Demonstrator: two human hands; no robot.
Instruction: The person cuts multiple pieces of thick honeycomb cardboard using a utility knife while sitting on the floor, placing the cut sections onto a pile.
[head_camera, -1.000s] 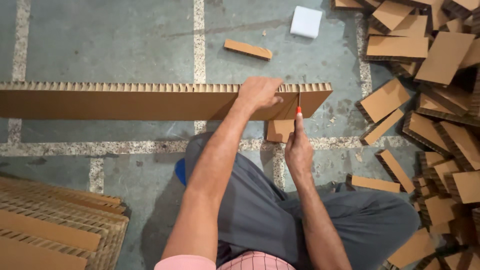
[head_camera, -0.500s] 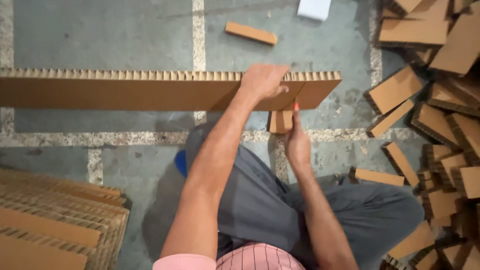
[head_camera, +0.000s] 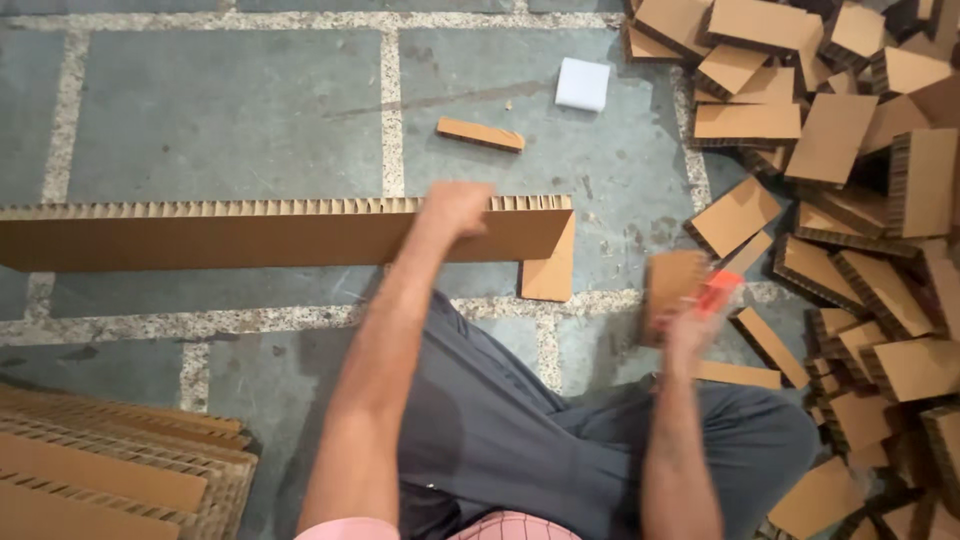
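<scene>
Oddly blurred right hand (head_camera: 690, 325); orange tool (head_camera: 716, 292)

Our right hand (head_camera: 690, 325) is motion-blurred; we cannot tell its grip on the orange tool (head_camera: 717, 291) or on the cut piece (head_camera: 672, 285) just above it. Our left hand (head_camera: 455, 207) is blurred too and hides part of the long strip (head_camera: 250, 232), which runs off the left edge. The stack (head_camera: 110, 470) below left and the pile (head_camera: 860, 200) to the right are cropped by the frame.
</scene>
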